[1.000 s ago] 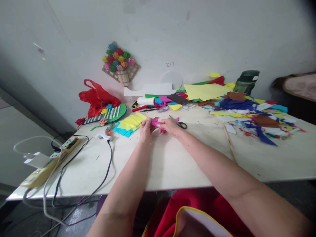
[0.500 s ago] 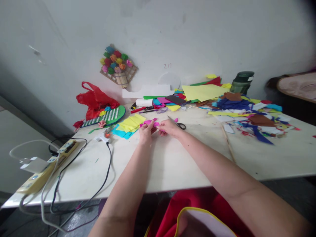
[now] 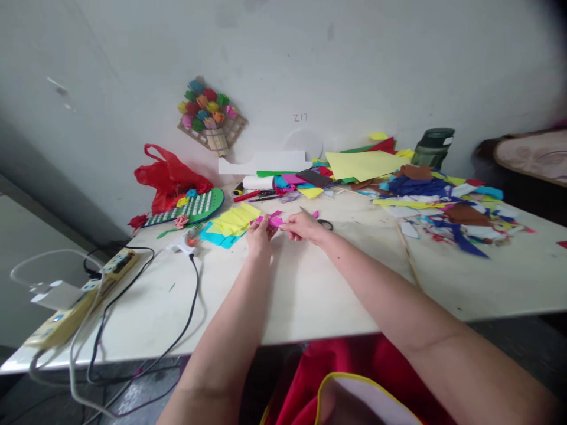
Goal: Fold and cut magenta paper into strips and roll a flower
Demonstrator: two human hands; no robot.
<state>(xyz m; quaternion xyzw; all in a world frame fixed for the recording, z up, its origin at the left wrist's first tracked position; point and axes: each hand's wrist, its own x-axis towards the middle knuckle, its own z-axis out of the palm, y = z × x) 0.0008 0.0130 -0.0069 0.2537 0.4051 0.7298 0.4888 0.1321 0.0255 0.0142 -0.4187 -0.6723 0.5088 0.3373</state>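
A small piece of magenta paper (image 3: pixel 275 222) is held just above the table between my two hands. My left hand (image 3: pixel 259 236) pinches it from the left, thumb on top. The closed fingers of my right hand (image 3: pixel 300 226) grip its right end; their tips are partly hidden. Behind my right hand lie scissors (image 3: pixel 326 224), blade pointing away and black handle showing, with a magenta scrap beside them. Yellow paper pieces (image 3: pixel 235 218) rest on light-blue ones (image 3: pixel 218 236), just left of my left hand.
Colored paper scraps (image 3: pixel 465 215) are heaped on the right, near a green bottle (image 3: pixel 433 147) and a thin wooden stick (image 3: pixel 410 257). Leftward lie a red plastic bag (image 3: pixel 170 177), a green board with paper flowers (image 3: pixel 199 206), a glue gun (image 3: pixel 185 244) and a power strip (image 3: pixel 84 301) with cables.
My hands have drawn slightly apart, and more of the magenta paper shows between them. My right fingers have shifted a little along its edge. The view has tilted slightly.
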